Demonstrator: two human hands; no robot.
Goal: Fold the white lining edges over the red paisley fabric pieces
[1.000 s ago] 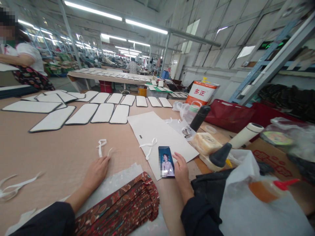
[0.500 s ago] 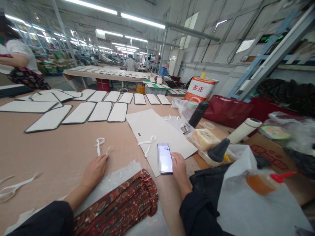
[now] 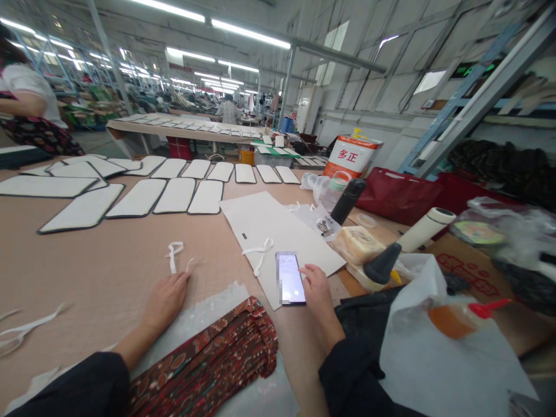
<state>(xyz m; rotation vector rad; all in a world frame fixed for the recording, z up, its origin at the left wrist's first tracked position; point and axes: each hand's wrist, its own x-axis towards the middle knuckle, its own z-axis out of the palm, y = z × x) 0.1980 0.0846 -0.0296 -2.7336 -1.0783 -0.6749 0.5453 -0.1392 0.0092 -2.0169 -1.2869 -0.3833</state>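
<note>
My left hand [image 3: 168, 298] rests on the table with its fingers closed on a thin white strip [image 3: 174, 255]. The strip's loop and a loose end stick out past the fingertips. My right hand [image 3: 318, 288] reaches out its index finger to the lit screen of a smartphone [image 3: 292, 281], its other fingers curled and holding nothing. The phone lies on a large pale sheet of board [image 3: 278, 217], and another knotted white strip [image 3: 259, 253] lies beside it. Between my forearms is a pleated brown-red patterned fabric [image 3: 208, 359] on clear plastic.
White dark-edged panels [image 3: 174, 195] lie in rows across the far side of the table. To the right stand a black bottle [image 3: 348, 201], an orange-white can [image 3: 351, 155], a white flask [image 3: 428, 229] and a red-tipped glue bottle [image 3: 460, 318]. A person [image 3: 32, 98] stands at far left.
The view has shifted slightly. My right index finger is still at the phone, whose screen content has changed. The left hand keeps its place.
</note>
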